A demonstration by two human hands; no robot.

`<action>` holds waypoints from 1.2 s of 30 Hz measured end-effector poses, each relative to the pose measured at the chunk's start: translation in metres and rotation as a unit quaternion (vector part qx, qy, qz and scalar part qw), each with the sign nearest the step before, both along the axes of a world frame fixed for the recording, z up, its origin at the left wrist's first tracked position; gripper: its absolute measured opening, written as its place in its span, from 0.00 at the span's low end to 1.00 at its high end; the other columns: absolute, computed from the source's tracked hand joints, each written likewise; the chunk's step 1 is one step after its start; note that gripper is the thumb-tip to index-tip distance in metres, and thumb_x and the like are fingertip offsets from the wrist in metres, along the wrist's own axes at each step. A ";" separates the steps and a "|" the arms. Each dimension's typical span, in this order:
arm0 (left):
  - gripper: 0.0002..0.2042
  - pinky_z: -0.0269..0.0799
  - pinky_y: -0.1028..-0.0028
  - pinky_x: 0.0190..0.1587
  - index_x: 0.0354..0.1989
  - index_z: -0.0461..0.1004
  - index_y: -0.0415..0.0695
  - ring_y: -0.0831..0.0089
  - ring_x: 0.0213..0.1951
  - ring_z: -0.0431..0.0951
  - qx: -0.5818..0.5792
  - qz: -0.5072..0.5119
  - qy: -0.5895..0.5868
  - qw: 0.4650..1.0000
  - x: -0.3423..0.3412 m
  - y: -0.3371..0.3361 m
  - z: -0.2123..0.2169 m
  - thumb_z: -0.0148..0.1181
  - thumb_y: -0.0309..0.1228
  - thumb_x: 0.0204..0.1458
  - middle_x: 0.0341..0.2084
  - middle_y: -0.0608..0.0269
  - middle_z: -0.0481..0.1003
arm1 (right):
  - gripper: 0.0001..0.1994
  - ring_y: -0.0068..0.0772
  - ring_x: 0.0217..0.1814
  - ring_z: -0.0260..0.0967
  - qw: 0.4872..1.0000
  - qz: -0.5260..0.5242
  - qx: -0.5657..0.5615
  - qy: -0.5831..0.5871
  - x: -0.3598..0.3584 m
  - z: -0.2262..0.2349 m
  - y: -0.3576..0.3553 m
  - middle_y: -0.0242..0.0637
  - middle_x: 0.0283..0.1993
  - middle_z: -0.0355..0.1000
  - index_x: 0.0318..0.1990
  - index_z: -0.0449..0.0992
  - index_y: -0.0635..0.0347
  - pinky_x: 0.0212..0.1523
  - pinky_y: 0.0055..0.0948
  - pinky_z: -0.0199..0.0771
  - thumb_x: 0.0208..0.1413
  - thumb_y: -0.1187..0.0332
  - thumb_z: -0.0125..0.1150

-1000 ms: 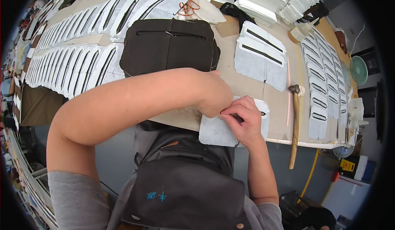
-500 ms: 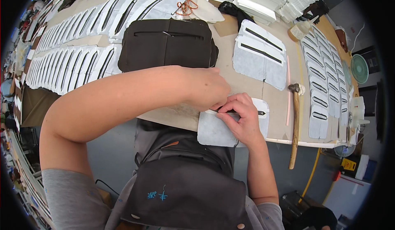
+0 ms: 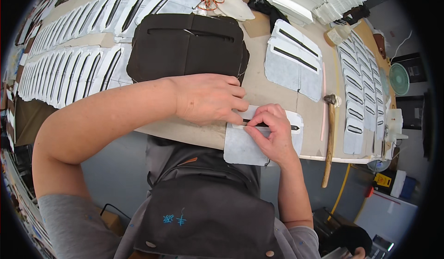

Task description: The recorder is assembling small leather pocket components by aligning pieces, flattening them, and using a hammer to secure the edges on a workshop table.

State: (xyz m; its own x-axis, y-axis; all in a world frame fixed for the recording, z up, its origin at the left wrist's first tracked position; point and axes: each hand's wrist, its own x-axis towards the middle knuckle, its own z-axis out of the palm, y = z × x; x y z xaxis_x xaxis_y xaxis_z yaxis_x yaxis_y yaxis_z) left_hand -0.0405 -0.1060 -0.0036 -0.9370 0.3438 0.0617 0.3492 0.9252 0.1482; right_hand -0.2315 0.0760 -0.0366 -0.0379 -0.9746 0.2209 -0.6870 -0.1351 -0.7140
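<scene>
A pale grey-white backed panel (image 3: 240, 144) lies at the table's front edge, its near part overhanging. A long slot with a black strip (image 3: 294, 127) runs across it inside a white border. My right hand (image 3: 273, 130) pinches at the slot's edge, thumb and forefinger together. At the slot's left end my left hand (image 3: 210, 100) bends over with curled fingers, the forefinger's tip touching the panel; its thumb and anything it grips are hidden. Just beyond the left hand sits a stack of dark brown panels (image 3: 187, 50), the top one with a similar long slot.
Right of the panel stack lie more slotted white panels (image 3: 296, 78). A wooden-handled hammer (image 3: 329, 138) juts over the front edge beside a pink strip (image 3: 323, 101). Overlapping rows of slotted pieces line the left (image 3: 69, 74) and right (image 3: 355, 92). A glue bottle (image 3: 337, 35) stands at the back right.
My left hand has moved left along the slot, away from my right fingers, exposing more of the black strip. My right hand stays in place. The whole view has shifted slightly.
</scene>
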 end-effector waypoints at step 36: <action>0.16 0.71 0.60 0.47 0.42 0.76 0.39 0.54 0.45 0.73 0.297 0.445 0.213 0.818 -0.003 0.121 -0.042 0.73 0.22 0.46 0.40 0.56 0.72 | 0.10 0.43 0.43 0.69 0.996 0.083 -0.025 0.026 -0.012 0.000 0.006 0.35 0.41 0.74 0.39 0.82 0.57 0.47 0.39 0.70 0.51 0.82 0.64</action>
